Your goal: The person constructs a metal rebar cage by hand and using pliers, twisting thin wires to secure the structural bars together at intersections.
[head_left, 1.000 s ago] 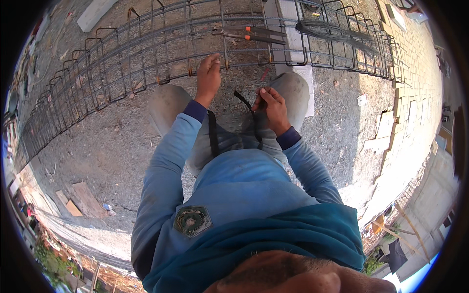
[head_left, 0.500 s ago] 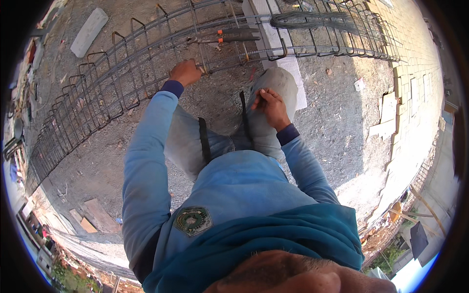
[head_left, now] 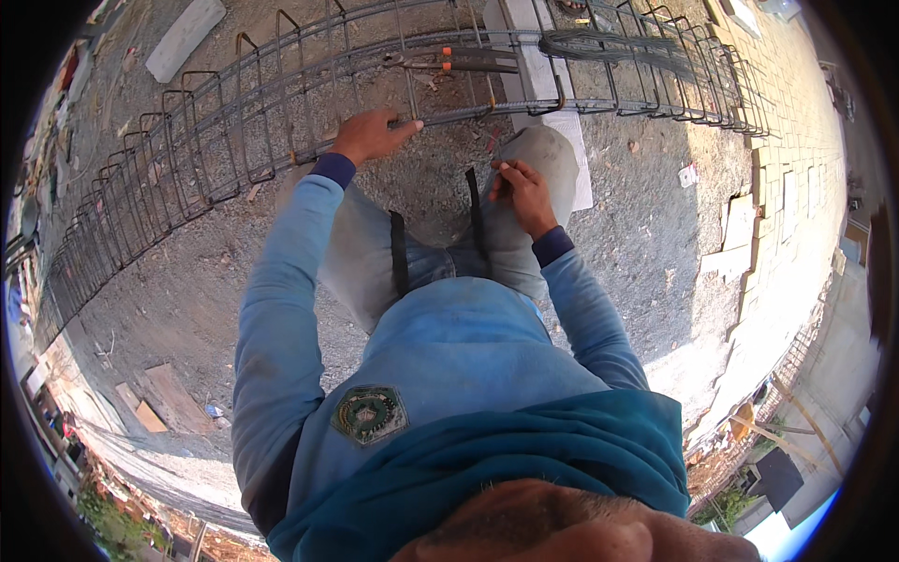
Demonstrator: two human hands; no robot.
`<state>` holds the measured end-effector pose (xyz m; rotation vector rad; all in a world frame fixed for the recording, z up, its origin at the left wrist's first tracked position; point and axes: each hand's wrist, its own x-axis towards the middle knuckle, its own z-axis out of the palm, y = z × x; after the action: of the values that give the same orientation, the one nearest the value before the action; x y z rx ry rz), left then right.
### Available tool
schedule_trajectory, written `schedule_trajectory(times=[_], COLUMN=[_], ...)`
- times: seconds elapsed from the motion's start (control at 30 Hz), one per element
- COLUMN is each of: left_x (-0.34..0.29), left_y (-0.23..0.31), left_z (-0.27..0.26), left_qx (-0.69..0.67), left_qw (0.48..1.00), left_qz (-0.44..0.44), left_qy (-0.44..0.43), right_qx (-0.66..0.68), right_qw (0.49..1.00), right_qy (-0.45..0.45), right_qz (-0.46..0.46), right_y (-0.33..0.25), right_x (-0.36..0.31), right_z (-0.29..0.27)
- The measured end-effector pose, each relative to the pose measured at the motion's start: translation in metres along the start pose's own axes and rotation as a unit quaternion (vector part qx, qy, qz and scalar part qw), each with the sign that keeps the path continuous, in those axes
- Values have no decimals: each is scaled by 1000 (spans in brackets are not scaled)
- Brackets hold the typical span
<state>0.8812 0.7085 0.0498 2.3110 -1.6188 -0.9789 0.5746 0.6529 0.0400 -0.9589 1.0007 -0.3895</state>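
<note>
A long rebar cage [head_left: 239,183], bars with bent stirrups, curves across the ground in front of me. My left hand [head_left: 370,138] lies over its near lower bar, thumb stretched to the right along the bar and fingers curled over it. Above my right knee, my right hand [head_left: 524,197] is closed in a pinch; what it holds, if anything, is too small to make out. Pincers [head_left: 473,62] with dark handles and orange bands rest at the cage beyond my hands. To their right, a bundle of thin dark tie wire [head_left: 613,47] lies across the bars.
A pale block [head_left: 538,75] runs beneath the cage. Another pale block [head_left: 185,39] lies on the gravel at far left. Broken boards [head_left: 738,239] lie beside the paving [head_left: 791,122] at right. Wood scraps [head_left: 169,398] lie at lower left.
My left thumb has stretched out to the right, away from the hand. The right hand stays pinched above the knee. The view has shifted slightly, moving the cage a little right and down.
</note>
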Motion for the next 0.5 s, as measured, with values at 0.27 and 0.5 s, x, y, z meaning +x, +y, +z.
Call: schedule_trajectory(times=[0.27,0.5], left_x=[5,21], left_y=[-3,-16], left_z=[12,8], left_qx=[-5,-74], left_qw=[999,996], left_qz=[-27,-33], left_qy=[43,-28], right_qx=[-32,-68], right_qw=[996,994], right_qy=[87,69], right_qz=[-10,-43], right_y=[-10,-33], right_x=[-9,15], right_z=[22,30])
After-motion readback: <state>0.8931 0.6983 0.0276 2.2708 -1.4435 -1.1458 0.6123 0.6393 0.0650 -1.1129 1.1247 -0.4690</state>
